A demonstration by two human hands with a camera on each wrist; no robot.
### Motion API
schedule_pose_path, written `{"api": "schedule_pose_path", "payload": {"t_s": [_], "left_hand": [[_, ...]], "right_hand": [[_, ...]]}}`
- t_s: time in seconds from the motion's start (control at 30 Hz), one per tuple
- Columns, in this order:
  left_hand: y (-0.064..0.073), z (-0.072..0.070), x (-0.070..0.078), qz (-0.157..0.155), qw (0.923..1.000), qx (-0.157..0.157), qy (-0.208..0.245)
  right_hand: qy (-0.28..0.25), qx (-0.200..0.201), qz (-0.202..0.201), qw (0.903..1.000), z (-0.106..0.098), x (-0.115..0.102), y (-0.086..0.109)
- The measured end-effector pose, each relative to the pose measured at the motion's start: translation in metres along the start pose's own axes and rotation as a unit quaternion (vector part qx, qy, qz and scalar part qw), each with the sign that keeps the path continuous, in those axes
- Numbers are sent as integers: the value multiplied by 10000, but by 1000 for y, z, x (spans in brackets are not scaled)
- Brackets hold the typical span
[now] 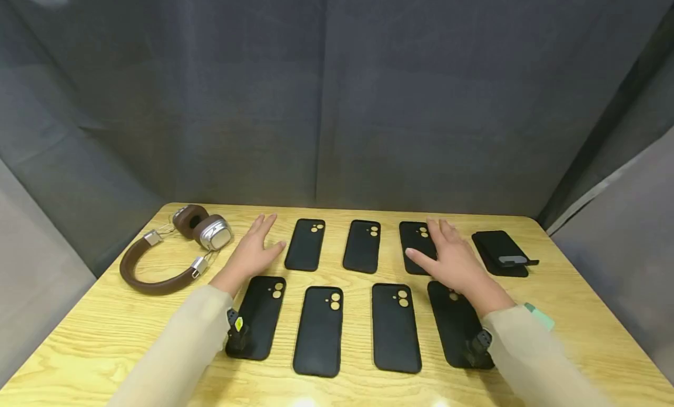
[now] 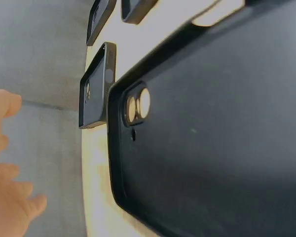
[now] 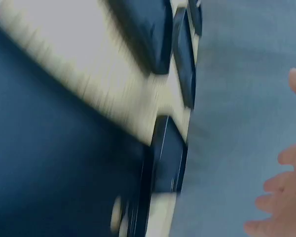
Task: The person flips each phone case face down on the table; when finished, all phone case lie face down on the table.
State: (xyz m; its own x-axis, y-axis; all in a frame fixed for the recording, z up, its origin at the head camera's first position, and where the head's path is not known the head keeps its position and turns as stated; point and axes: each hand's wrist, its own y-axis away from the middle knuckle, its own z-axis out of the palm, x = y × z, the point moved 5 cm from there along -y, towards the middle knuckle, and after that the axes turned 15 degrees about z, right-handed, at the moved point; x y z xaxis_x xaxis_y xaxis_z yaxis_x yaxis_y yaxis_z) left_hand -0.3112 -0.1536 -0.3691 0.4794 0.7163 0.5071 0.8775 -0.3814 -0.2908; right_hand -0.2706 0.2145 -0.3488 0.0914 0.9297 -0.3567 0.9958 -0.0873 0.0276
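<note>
Both hands are spread flat with straight fingers and grip nothing. The left hand (image 1: 257, 247) lies palm down over the wooden table (image 1: 95, 331) near its far left part, between the brown headphones (image 1: 176, 252) at the far left corner and the far-row left case (image 1: 305, 244); whether the palm touches the wood cannot be told. Just nearer than that hand lies the near-row left case (image 1: 258, 313), which fills the left wrist view (image 2: 212, 138) with its twin camera holes showing. The right hand (image 1: 447, 256) is open over the far-row right case (image 1: 415, 243), its fingers covering much of that case; contact cannot be confirmed. The wrist passes above the near-row right case (image 1: 455, 325). Toward the far right corner sits a black wallet-like case (image 1: 500, 252), apart from the hand. The right wrist view is blurred, showing only dark cases and relaxed fingertips (image 3: 281, 190).
</note>
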Motion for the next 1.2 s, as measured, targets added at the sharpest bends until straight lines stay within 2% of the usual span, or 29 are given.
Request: {"api": "schedule_pose_path", "payload": {"t_s": [0.2,0.33,0.47,0.57,0.77,1.0,1.13,1.2], "left_hand": [[-13,6,-9,-412,9956,218,813],[-20,10,-12,-581,9934,264,951],[-29,10,-13,-635,9922,365,1008],[-35,10,-11,-695,9894,401,1211],[-45,15,-9,-822,9843,355,1522],[-48,29,-17,-1074,9787,284,1727],[-51,35,-21,-1100,9800,313,1630],[-51,38,-24,-1222,9769,331,1720]], "right_hand": [[-729,-236,-322,9965,22,-50,-10],[-1100,-331,-412,9925,38,-78,-13],[-1377,-409,-529,9882,53,-104,-17],[-1592,-533,-507,9845,64,-119,-21],[-2079,-715,-159,9754,85,-139,-30],[-2812,-1010,311,9538,107,-153,-39],[-2907,-998,452,9505,118,-157,-45],[-2901,-994,547,9502,122,-158,-47]]}}
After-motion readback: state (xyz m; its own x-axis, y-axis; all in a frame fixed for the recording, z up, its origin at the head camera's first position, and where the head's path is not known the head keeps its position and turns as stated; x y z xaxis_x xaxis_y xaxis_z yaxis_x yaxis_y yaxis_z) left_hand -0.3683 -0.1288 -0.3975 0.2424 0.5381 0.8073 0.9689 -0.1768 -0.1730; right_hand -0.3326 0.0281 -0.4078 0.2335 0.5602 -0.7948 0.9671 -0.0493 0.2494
